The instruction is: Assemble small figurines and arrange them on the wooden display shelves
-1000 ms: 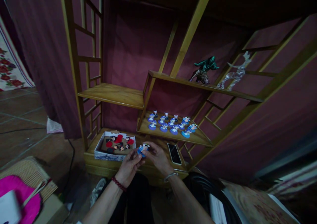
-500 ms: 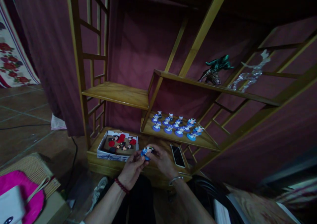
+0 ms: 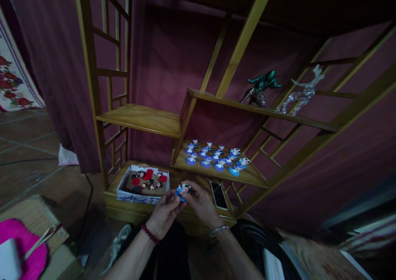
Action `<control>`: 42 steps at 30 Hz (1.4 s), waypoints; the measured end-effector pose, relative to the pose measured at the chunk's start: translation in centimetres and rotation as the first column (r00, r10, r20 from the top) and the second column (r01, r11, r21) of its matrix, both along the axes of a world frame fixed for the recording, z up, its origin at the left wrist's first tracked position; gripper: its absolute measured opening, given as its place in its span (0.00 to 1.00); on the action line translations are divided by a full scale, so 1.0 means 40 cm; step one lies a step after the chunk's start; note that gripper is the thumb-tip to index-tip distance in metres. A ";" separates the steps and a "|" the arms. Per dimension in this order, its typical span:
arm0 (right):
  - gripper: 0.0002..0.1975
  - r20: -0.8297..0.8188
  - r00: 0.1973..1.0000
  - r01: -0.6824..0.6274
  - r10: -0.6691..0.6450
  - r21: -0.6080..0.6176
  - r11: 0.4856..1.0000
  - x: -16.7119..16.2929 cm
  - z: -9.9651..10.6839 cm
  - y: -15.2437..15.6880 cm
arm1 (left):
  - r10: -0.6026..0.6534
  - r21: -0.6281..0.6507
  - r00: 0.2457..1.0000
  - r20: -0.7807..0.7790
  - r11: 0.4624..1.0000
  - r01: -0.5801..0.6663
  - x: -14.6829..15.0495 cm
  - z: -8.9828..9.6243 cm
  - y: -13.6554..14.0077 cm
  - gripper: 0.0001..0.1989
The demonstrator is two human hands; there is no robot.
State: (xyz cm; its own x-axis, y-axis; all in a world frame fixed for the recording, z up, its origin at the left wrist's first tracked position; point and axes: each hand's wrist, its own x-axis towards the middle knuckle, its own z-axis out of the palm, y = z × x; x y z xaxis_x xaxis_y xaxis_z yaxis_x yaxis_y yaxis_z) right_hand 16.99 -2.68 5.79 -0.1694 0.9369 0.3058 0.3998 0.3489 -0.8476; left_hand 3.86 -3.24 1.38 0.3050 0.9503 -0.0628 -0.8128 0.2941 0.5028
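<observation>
Between both hands is a small blue figurine (image 3: pixel 182 190), held just in front of the low wooden shelf. My left hand (image 3: pixel 165 214) grips its left side with thumb and fingers. On its other side, my right hand (image 3: pixel 202 203) has its fingers closed around it, hiding part of it. Beyond the hands, several similar blue and purple figurines (image 3: pixel 219 164) stand in rows on a raised shelf (image 3: pixel 260 181). To the left of my hands sits an open cardboard box (image 3: pixel 139 198) with several red and black figurines (image 3: pixel 148 174) lying inside.
A phone (image 3: pixel 219 195) lies on the low shelf right of my hands. Higher up stand a green-and-brown statuette (image 3: pixel 261 88) and a clear deer figure (image 3: pixel 301 92). A wooden upright (image 3: pixel 89 86) rises at the left. A pink item (image 3: pixel 31 247) rests at lower left.
The view has shifted slightly, so the shelves appear a little further left. Both hands still hold the blue figurine, which looks slightly turned.
</observation>
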 end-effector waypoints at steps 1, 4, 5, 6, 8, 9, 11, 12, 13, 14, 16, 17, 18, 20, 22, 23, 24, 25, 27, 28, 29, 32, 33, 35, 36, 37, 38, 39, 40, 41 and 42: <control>0.16 -0.014 1.000 -0.003 0.003 -0.003 1.000 0.003 -0.003 -0.002 | -0.007 0.008 1.000 -0.006 1.000 0.007 0.002 0.000 0.000 0.11; 0.22 -0.089 0.996 -0.021 0.018 -0.035 0.999 0.012 -0.013 -0.005 | -0.027 0.037 0.999 -0.023 0.999 0.028 0.007 -0.001 0.000 0.11; 0.24 -0.113 0.993 -0.027 0.021 -0.045 0.999 0.015 -0.017 -0.006 | -0.033 0.045 0.999 -0.024 0.998 0.034 0.009 -0.002 0.000 0.11; 0.26 -0.128 0.991 -0.030 0.023 -0.049 0.998 0.019 -0.020 -0.006 | -0.037 0.048 0.999 -0.021 0.998 0.038 0.011 -0.003 0.000 0.11; 0.25 -0.128 0.991 -0.041 0.033 -0.053 0.998 0.027 -0.024 -0.008 | -0.040 0.044 0.999 -0.016 0.998 0.041 0.017 -0.006 0.001 0.11; 0.24 -0.119 0.992 -0.049 0.042 -0.056 0.997 0.032 -0.025 -0.010 | -0.039 0.038 0.999 -0.015 0.999 0.039 0.020 -0.007 0.001 0.11; 0.22 -0.110 0.992 -0.064 0.057 -0.066 0.996 0.041 -0.028 -0.013 | -0.037 0.021 0.999 -0.018 0.999 0.037 0.027 -0.008 0.001 0.12; 0.22 -0.114 0.991 -0.072 0.063 -0.072 0.995 0.046 -0.029 -0.015 | -0.038 0.013 0.999 -0.019 0.999 0.038 0.030 -0.009 0.001 0.12; 0.22 -0.122 0.990 -0.075 0.066 -0.073 0.994 0.050 -0.031 -0.017 | -0.038 0.006 0.999 -0.019 0.999 0.038 0.035 -0.010 0.001 0.12; 0.21 -0.132 0.989 -0.077 0.067 -0.070 0.995 0.054 -0.033 -0.019 | -0.039 -0.001 0.999 -0.022 0.999 0.039 0.039 -0.011 0.000 0.11; 0.20 -0.145 0.986 -0.090 0.080 -0.061 0.994 0.062 -0.037 -0.023 | -0.042 -0.013 0.999 -0.035 0.999 0.041 0.048 -0.011 -0.001 0.11; 0.19 -0.147 0.985 -0.099 0.089 -0.058 0.993 0.065 -0.039 -0.025 | -0.044 -0.015 0.998 -0.043 0.999 0.043 0.053 -0.011 -0.002 0.12; 0.18 -0.151 0.984 -0.101 0.092 -0.053 0.993 0.069 -0.042 -0.026 | -0.047 -0.015 0.998 -0.051 0.999 0.046 0.057 -0.011 -0.003 0.12; 0.17 -0.157 0.985 -0.085 0.077 -0.042 0.996 0.078 -0.047 -0.029 | -0.053 -0.011 0.997 -0.060 0.999 0.053 0.068 -0.008 -0.006 0.12; 0.16 -0.163 0.986 -0.048 0.043 -0.028 0.998 0.089 -0.052 -0.033 | -0.063 -0.009 0.996 -0.061 0.998 0.063 0.078 -0.003 -0.008 0.12; 0.15 -0.162 0.986 -0.030 0.026 -0.022 0.999 0.095 -0.054 -0.035 | -0.069 -0.012 0.996 -0.063 0.998 0.068 0.084 -0.001 -0.009 0.12; 0.14 -0.159 0.987 -0.017 0.014 -0.017 1.000 0.102 -0.056 -0.037 | -0.075 -0.014 0.995 -0.067 0.997 0.074 0.090 0.002 -0.011 0.12; 0.14 -0.155 0.988 -0.010 0.008 -0.014 1.000 0.110 -0.058 -0.039 | -0.082 -0.014 0.994 -0.072 0.997 0.081 0.096 0.004 -0.012 0.12; 0.13 -0.152 0.988 -0.004 0.003 -0.008 1.000 0.125 -0.060 -0.045 | -0.091 -0.011 0.992 -0.085 0.996 0.091 0.109 0.006 -0.014 0.12; 0.14 -0.151 0.989 -0.006 0.005 -0.007 1.000 0.133 -0.059 -0.047 | -0.094 -0.011 0.991 -0.092 0.996 0.093 0.116 0.007 -0.015 0.12; 0.14 -0.149 0.989 -0.008 0.007 -0.008 1.000 0.140 -0.059 -0.050 | -0.096 -0.014 0.991 -0.098 0.995 0.095 0.123 0.007 -0.016 0.12; 0.15 -0.148 0.989 0.013 -0.014 -0.013 1.000 0.159 -0.055 -0.058 | -0.101 -0.033 0.989 -0.105 0.995 0.098 0.145 0.006 -0.016 0.12; 0.15 -0.146 0.989 0.020 -0.022 -0.015 1.000 0.164 -0.054 -0.059 | -0.107 -0.033 0.989 -0.106 0.994 0.104 0.152 0.006 -0.015 0.12; 0.14 -0.151 0.988 0.039 -0.041 -0.016 0.999 0.174 -0.054 -0.061 | -0.122 -0.019 0.987 -0.106 0.992 0.121 0.165 0.005 -0.014 0.11; 0.13 -0.156 0.987 0.045 -0.047 -0.015 0.999 0.179 -0.056 -0.062 | -0.130 -0.010 0.985 -0.110 0.992 0.130 0.171 0.005 -0.013 0.11; 0.13 -0.161 0.986 0.049 -0.051 -0.016 0.999 0.184 -0.058 -0.062 | -0.139 -0.002 0.984 -0.115 0.990 0.139 0.176 0.005 -0.012 0.11; 0.14 -0.169 0.984 0.056 -0.057 -0.014 0.998 0.189 -0.060 -0.061 | -0.145 0.005 0.982 -0.120 0.989 0.147 0.180 0.005 -0.012 0.11; 0.14 -0.178 0.982 0.063 -0.064 -0.013 0.998 0.194 -0.063 -0.061 | -0.150 0.010 0.981 -0.122 0.988 0.152 0.184 0.004 -0.012 0.11; 0.15 -0.186 0.980 0.070 -0.071 -0.014 0.997 0.199 -0.065 -0.060 | -0.154 0.015 0.980 -0.123 0.988 0.157 0.188 0.005 -0.012 0.11; 0.15 -0.196 0.978 0.073 -0.076 -0.019 0.997 0.203 -0.068 -0.060 | -0.157 0.018 0.980 -0.121 0.987 0.160 0.191 0.005 -0.012 0.11; 0.16 -0.209 0.975 0.076 -0.080 -0.028 0.997 0.208 -0.069 -0.060 | -0.161 0.018 0.980 -0.119 0.986 0.164 0.194 0.007 -0.013 0.10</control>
State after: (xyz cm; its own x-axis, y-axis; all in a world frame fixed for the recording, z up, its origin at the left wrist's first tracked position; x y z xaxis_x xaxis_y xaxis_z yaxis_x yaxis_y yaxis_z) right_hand 25.30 -5.07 3.02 -0.0298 0.9510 0.3077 0.2374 0.3058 -0.9220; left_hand 11.61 -3.74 1.66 0.4475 0.8906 -0.0810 -0.6906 0.4018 0.6013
